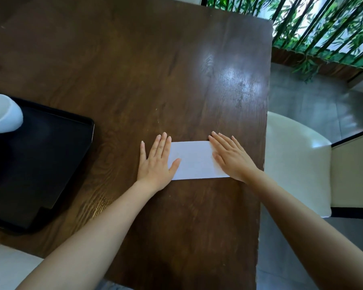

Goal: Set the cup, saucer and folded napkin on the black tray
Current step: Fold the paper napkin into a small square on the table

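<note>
Both hands are flat, palms down, fingers spread, on the white napkin (192,160) lying on the wood table (134,80); left hand (156,162) presses its left end, right hand (232,158) its right end; neither grips anything; the cup (2,113) sits on the black tray (51,147) far left, well apart from the napkin.

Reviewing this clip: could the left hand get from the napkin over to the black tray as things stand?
Probably yes. The left hand lies flat on the napkin's left end, and only bare table lies between it and the black tray, whose near part is unoccupied; the cup sits farther back.
</note>
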The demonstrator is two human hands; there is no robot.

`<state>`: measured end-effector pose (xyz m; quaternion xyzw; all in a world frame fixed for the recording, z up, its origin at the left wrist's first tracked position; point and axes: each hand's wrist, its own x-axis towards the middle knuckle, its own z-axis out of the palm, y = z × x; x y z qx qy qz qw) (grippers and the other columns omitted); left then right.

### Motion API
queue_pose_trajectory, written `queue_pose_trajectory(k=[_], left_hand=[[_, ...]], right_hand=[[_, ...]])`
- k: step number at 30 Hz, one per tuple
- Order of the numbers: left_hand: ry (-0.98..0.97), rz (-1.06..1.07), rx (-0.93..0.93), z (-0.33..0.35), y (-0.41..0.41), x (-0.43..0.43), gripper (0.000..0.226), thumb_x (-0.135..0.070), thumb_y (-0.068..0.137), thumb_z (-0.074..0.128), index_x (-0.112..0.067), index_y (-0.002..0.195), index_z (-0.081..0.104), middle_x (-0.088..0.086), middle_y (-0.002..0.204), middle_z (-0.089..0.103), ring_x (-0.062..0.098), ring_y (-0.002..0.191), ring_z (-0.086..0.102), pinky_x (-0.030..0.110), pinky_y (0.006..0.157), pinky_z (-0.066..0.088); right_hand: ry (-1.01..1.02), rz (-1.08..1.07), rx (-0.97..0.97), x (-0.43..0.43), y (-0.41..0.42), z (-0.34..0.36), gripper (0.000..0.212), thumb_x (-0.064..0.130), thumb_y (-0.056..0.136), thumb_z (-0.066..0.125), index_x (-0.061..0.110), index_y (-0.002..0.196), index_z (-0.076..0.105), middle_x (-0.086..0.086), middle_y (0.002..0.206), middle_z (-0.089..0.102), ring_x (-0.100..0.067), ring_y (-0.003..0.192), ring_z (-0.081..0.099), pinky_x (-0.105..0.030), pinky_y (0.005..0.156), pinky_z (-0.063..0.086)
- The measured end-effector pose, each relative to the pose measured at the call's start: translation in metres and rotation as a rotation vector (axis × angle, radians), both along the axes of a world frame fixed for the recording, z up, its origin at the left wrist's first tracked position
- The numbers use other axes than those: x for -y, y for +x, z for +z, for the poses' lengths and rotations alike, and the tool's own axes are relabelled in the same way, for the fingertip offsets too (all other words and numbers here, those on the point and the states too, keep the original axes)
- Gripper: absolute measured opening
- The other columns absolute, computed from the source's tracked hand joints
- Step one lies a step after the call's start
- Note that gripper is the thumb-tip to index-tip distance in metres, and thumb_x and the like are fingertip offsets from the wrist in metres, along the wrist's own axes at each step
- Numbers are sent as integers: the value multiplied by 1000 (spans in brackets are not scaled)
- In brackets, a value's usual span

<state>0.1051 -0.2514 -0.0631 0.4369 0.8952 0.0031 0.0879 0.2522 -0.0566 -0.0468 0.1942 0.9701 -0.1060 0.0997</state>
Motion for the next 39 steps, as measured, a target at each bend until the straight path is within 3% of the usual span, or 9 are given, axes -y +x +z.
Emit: queue_pose_trajectory(k=[4,6,8,13,17,23,32,36,39], left_hand=[[-69,-70,-16,8,-10,1,74,-62,89,5,-17,147,-11,1,158,-15,16,144,-17,50,112,-16],[-55,-101,-71,14,-7,-1,72,-58,92,11,-16,147,-8,4,159,-11,19,145,-14,52,112,-16],[-12,-185,-93,18,9,-7,70,-52,94,18,-14,148,-5,6,159,-7,20,146,-11,50,112,-17],[39,-374,100,10,73,-18,77,-57,92,23,-15,148,-8,5,159,-11,21,144,-16,44,115,-16],[25,-352,103,1,89,-17,81,-62,90,23,-17,147,-12,3,158,-15,22,144,-18,45,117,-11],[21,-395,94,-1,84,-14,81,-62,89,23,-17,147,-11,3,158,-14,22,144,-17,46,118,-9],[44,-484,69,-4,76,-6,79,-63,89,18,-17,147,-10,3,158,-14,19,143,-20,42,116,-15],[159,-469,138,1,75,0,79,-59,90,31,-18,149,-2,2,159,-2,18,146,-9,39,118,-9],[337,-398,181,13,85,2,75,-43,89,52,-12,147,16,7,156,23,23,144,18,39,118,8]], right_hand=[[-50,-70,-84,0,7,10,46,24,100,32,21,146,28,1,156,25,-22,143,20,-38,118,16],[-53,-144,-163,1,9,15,41,19,97,42,18,138,42,-3,146,41,-26,131,34,-39,109,32],[-73,-208,-171,4,8,18,38,17,94,49,16,131,49,-4,135,48,-26,123,39,-37,104,38],[-336,-408,-86,-2,1,30,28,13,87,53,11,114,59,-12,120,57,-27,111,52,-34,89,43],[-348,-444,-60,-3,1,36,21,13,86,52,7,97,68,-13,101,69,-25,92,61,-35,76,48],[-352,-463,33,-4,5,36,10,14,83,53,15,90,60,-12,92,69,-23,73,66,-40,70,59],[-346,-429,262,5,2,47,37,31,84,56,3,108,62,-13,106,65,-28,96,60,-37,78,50],[-680,-618,121,15,1,57,21,14,84,55,1,99,62,-12,94,62,-19,77,63,-22,54,57],[-875,-734,-28,21,2,71,6,7,84,56,9,81,60,-11,90,61,-15,72,63,-16,47,53]])
